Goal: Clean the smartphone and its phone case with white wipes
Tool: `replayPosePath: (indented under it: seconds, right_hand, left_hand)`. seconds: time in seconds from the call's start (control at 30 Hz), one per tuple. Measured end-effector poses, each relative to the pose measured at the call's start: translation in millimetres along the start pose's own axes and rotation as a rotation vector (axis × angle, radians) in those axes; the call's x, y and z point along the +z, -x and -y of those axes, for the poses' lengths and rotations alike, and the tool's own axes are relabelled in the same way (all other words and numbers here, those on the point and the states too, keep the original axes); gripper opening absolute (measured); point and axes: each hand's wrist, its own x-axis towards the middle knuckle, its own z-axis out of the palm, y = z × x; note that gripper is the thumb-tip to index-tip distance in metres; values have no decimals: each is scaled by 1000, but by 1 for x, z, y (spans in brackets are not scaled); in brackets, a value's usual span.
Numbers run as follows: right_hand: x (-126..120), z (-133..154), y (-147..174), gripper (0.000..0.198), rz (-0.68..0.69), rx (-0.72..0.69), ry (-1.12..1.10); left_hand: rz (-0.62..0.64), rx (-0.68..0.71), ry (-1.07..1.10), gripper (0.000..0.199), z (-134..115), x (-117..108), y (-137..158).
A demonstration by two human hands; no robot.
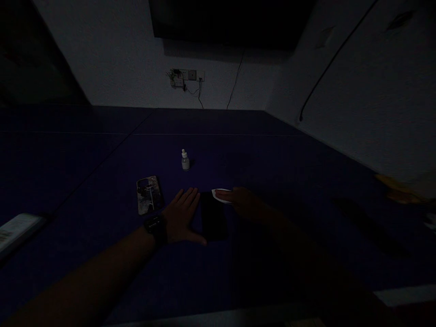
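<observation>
A dark phone (213, 220) lies flat on the purple-blue surface (190, 281), its long side pointing away from me. Against its left side my left hand (181, 215) is laid flat with fingers spread, the thumb at the phone's near left corner. My right hand (243, 200) presses a folded white wipe or tissue (221, 196) at the phone's far right corner. The fingers of that hand are together on the white piece. Beyond the hands stands a small dropper bottle (185, 161) with a white top. A patterned phone case (148, 195) lies left of my left hand.
The room is very dark. A white box (20, 229) sits at the far left. At the right are a yellowish item (400, 188) and a long dark shape (371, 225). Wall sockets with cables (187, 76) are ahead, below a large dark screen (231, 20).
</observation>
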Motion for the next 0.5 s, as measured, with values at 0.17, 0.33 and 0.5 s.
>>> replayPosePath:
  seconds: [0.17, 0.33, 0.5]
  right_hand:
    - [3, 5, -2, 71, 15, -81, -72]
    - [2, -5, 2, 65, -27, -43, -192]
    - [4, -1, -3, 72, -30, -29, -123]
  left_hand:
    - [43, -16, -15, 138, -4, -4, -1]
    - [43, -18, -25, 136, -3, -3, -1]
    - [16, 7, -28, 134, -1, 1, 0]
